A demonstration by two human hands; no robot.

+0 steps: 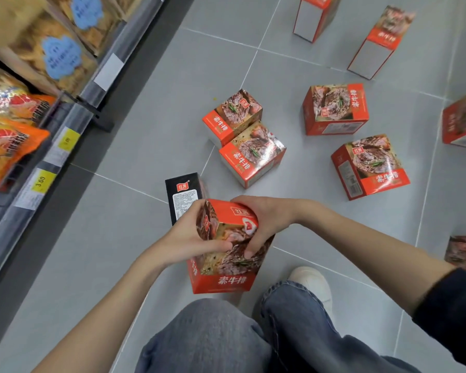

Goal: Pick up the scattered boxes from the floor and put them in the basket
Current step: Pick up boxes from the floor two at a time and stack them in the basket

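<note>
Head | box (224,278) between left hand (189,236) and right hand (264,219) — grips curled round it

Left hand (191,232), right hand (264,224) grip red box (223,275) over grey floor (145,125); more boxes (334,109) scattered beyond.

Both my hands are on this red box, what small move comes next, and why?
Probably lift the red box and look round for the basket, which is out of view: the left hand and right hand both grip it.

Red boxes (335,109) scattered on grey floor (151,125).
</note>
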